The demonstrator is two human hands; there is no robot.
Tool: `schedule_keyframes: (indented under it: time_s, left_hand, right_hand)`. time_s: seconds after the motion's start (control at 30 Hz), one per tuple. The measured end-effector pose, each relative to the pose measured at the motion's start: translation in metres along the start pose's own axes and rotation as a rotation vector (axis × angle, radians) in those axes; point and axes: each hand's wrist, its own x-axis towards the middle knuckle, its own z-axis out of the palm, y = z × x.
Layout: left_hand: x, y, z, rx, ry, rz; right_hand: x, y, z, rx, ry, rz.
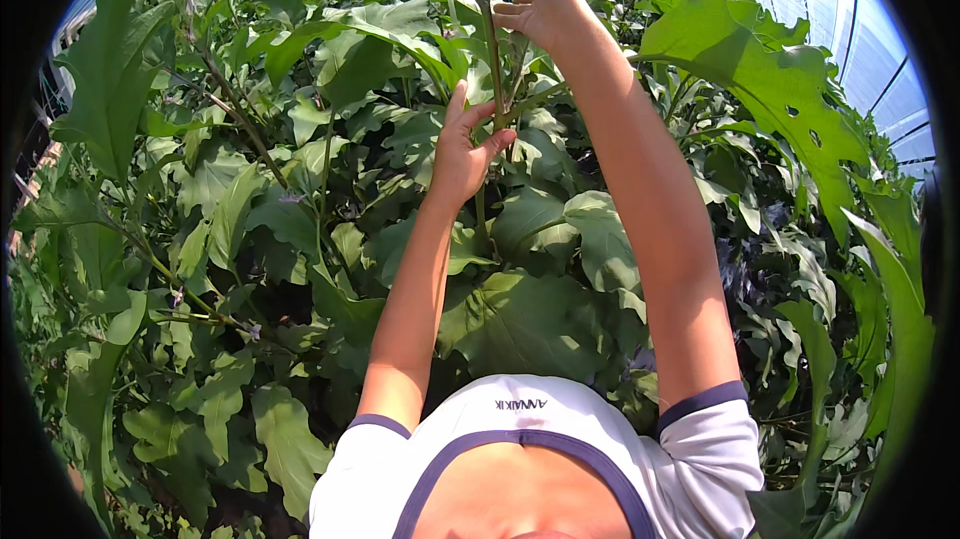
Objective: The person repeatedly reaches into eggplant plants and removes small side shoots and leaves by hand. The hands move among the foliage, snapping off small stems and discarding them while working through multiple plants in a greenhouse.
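In front of me a tall eggplant stem (pixel 493 51) rises through broad lobed leaves. My left hand (pixel 466 156) is closed around it at a fork, with the thumb on the near side and the index finger partly behind. Higher up, to the right of the same stem, my right hand (pixel 546 8) reaches out with its fingers bent and spread. Those fingertips come close to the stem or touch it; which one is unclear. I make out nothing held in that hand. A green side branch (pixel 534 102) leaves the stem just above my left thumb.
Dense eggplant foliage (pixel 525 314) surrounds me. A large leaf with holes (pixel 765 85) arches at the right, and another tall leaf (pixel 112 74) stands at the left. Small purple flowers (pixel 291 197) show among the branches. Clear greenhouse sheeting (pixel 847 21) on ribs curves behind.
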Motion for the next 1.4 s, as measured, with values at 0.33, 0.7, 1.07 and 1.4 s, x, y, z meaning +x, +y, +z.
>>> schedule_keyframes:
  time_s: [0.33, 0.7, 1.07, 1.4]
  left_hand:
    - [0.012, 0.009, -0.034, -0.324, -0.045, -0.098]
    - [0.022, -0.003, -0.035, -0.549, -0.085, -0.003]
    - [0.032, 0.006, -0.015, -0.581, 0.031, -0.155]
    - [0.032, 0.043, -0.007, -0.171, -0.175, -0.245]
  right_hand:
    - [-0.028, -0.004, 0.037, -0.281, -0.457, 0.047]
    - [0.025, 0.035, 0.016, -0.056, -0.210, -0.039]
    - [-0.014, 0.000, 0.010, -0.355, -0.546, -0.331]
    - [-0.016, -0.013, 0.002, -0.214, -0.134, -0.450]
